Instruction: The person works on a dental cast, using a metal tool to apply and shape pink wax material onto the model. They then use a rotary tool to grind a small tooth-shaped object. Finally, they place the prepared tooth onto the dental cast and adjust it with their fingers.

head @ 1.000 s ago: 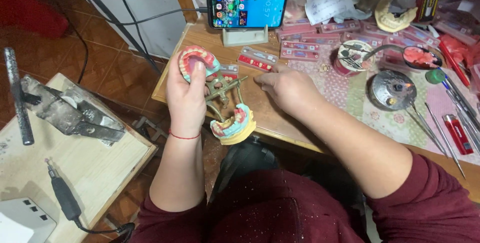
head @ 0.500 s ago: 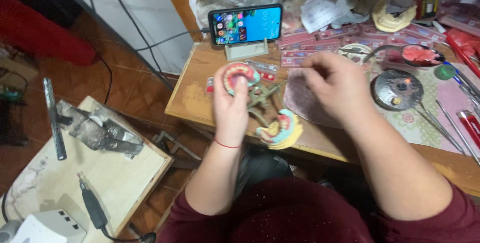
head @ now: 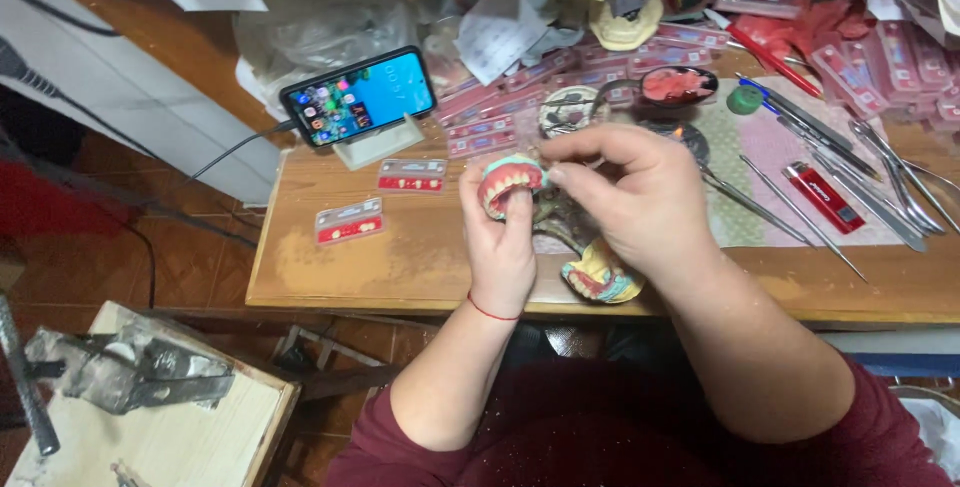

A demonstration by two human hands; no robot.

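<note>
— Denture model [head: 510,183], where is it?
— At the centre of the frame, gripped in the left hand [head: 502,237]. The right hand [head: 630,197] pinches its fingertips together at the model's right edge.
— What lies below?
— A second pink cast [head: 600,282] at the table [head: 400,267] edge.
— And farther?
— A red lighter [head: 822,197] and metal tools [head: 880,187] at right; a phone [head: 358,97] on a stand at upper left.

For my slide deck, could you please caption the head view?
Left hand holds a denture model while the right hand pinches at its teeth above a cluttered wooden bench.
</note>
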